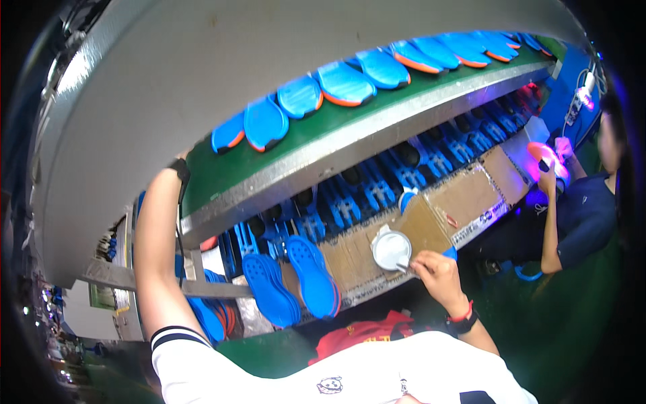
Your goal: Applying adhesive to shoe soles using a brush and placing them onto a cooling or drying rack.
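Note:
My right hand (436,271) is closed in a pinch round a thin-handled tool (402,265). The tool's far end dips into a round white pot (391,248), so I cannot make out its tip. Stretched up at the left, my left hand (186,157) reaches to the edge of the green conveyor belt (222,176) under a grey cover, which hides its fingers. Blue shoe soles (265,121), several with orange rims, lie in a row along the belt. Two stacks of blue soles, a left one (270,289) and a right one (313,277), lie between my arms.
A cardboard-covered ledge (464,195) carries the pot. Behind it runs a rack of blue and black parts (377,188). The large grey cover (168,60) overhangs the belt. At the right, a co-worker (579,215) holds an orange-and-white sole under purple light. Red cloth (363,335) lies below the ledge.

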Demonstrator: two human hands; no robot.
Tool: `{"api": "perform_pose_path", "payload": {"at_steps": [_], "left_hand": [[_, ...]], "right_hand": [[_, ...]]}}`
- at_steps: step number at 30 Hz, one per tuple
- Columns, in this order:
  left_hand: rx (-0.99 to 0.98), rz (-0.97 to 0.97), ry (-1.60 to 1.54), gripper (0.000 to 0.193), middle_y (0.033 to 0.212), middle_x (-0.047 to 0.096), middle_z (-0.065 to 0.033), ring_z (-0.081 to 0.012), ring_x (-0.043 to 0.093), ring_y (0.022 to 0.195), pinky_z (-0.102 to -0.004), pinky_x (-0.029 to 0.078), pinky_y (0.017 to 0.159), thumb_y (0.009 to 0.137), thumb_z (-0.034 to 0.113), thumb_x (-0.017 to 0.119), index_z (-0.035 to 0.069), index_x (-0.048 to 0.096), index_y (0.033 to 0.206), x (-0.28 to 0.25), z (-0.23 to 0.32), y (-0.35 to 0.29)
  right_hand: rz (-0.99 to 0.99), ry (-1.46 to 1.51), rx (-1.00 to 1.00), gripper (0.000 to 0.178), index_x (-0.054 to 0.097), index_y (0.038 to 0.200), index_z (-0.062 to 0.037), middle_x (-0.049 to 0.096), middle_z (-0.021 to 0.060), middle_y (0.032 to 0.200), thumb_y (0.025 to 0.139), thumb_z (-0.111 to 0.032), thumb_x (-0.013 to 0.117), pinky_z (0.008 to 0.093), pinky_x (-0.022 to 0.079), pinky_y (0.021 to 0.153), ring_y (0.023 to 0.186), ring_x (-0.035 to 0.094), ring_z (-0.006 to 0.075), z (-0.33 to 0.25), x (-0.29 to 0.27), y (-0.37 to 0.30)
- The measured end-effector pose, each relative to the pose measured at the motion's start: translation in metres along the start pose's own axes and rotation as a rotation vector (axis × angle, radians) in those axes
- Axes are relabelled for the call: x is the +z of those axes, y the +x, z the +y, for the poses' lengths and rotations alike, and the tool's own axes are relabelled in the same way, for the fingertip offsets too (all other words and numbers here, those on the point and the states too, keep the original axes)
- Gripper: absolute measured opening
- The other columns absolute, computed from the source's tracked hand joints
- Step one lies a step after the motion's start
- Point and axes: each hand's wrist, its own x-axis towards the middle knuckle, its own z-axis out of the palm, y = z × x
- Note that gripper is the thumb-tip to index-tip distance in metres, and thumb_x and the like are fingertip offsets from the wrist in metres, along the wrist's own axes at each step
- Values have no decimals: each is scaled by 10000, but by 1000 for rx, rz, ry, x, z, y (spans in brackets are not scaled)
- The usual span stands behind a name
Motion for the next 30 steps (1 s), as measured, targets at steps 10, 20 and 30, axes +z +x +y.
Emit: {"api": "perform_pose_path", "payload": {"at_steps": [10,20,30], "left_hand": [[691,655,-1,531,1179,462,-142,-234,442,928,-342,386,854,774,41,665,14,445,1256,172,-118,-235],[-382,225,139,586,992,559,-226,-357,549,902,-445,440,799,710,230,780,-70,522,1141,286,-350,-311],[-389,93,-1078,430,1029,625,-78,-150,633,878,-286,548,725,810,2,662,-2,492,1206,233,-269,-355]], "right_hand": [[-95,-110,5,94,671,819,1,654,148,819,790,-89,670,382,497,646,742,636,327,62,40,8],[-213,-243,-112,101,671,838,-44,640,111,857,807,-139,658,415,497,649,754,629,330,100,77,2],[-303,-375,-177,140,662,811,-61,643,97,870,836,-194,626,436,514,618,719,637,329,113,93,3]]}}
